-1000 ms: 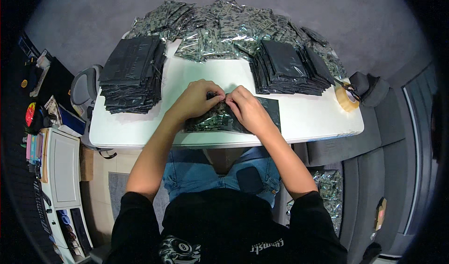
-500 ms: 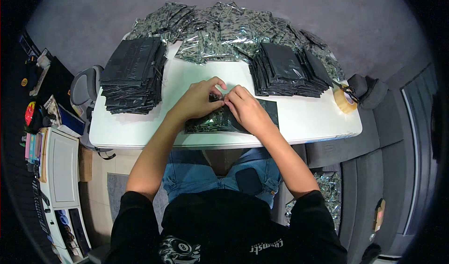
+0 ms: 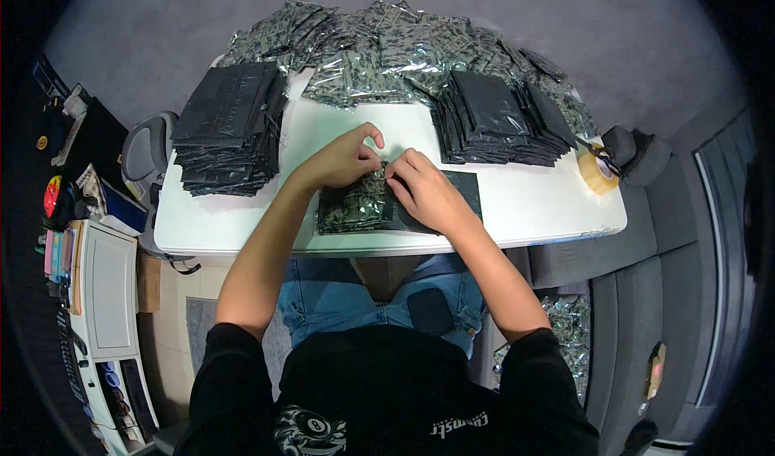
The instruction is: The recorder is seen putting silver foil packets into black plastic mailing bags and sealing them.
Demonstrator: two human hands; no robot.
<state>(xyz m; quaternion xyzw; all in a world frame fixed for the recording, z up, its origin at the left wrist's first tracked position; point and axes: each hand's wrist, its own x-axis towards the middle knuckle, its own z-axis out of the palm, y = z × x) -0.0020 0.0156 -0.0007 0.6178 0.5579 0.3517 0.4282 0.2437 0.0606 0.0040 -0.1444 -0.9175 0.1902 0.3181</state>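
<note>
A camouflage-patterned packet in clear plastic (image 3: pixel 355 205) lies over the left part of a flat black plastic mailer bag (image 3: pixel 452 201) at the table's near edge. My left hand (image 3: pixel 349 161) is at the packet's far edge, its thumb against it and its index finger curled above; the lower fingers are hidden. With bent fingers, my right hand (image 3: pixel 421 185) pinches at the packet's upper right corner, over the bag. A small gap separates the two hands' fingertips. Exactly which layer of plastic each hand grips is too small to make out.
Stacks of black mailer bags stand at the left (image 3: pixel 230 125) and right (image 3: pixel 492 121) of the white table (image 3: pixel 355 125). Camouflage packets (image 3: pixel 387 48) line the far edge. A tape roll (image 3: pixel 596 173) with black-handled scissors (image 3: pixel 604 159) sits at the right end.
My left hand has drawn slightly left and away from my right fingers. More of the camouflage packet shows between my hands. The stacks have stayed in place.
</note>
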